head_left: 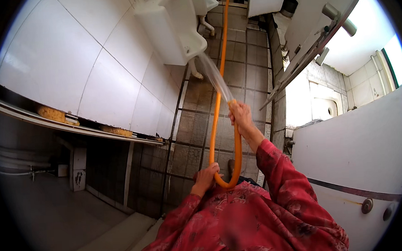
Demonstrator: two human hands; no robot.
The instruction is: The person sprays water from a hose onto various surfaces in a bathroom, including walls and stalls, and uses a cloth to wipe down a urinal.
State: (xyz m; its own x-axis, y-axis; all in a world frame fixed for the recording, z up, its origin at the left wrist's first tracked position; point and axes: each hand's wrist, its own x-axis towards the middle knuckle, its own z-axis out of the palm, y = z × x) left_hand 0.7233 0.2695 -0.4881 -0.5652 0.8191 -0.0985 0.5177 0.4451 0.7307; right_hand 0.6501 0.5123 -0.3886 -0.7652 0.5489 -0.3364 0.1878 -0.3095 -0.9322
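Observation:
An orange hose (238,144) bends in a U close to my body, then runs away along the tiled floor toward the far end. My right hand (242,116) is closed around the hose near its open end. Water (217,77) sprays from that end toward the lip of a white wall urinal (192,40). Lower down, my left hand (207,177) grips the hose at the near side of the bend. Part of the left hand's grip is hidden by its own fingers.
A second urinal (201,1) hangs farther along the left wall. Wet brown tiles (190,126) cover the floor. To the right, an open stall door (315,58) stands beside a squat toilet (325,107). At left, yellow sponge-like pieces (52,114) lie along a ledge (95,130).

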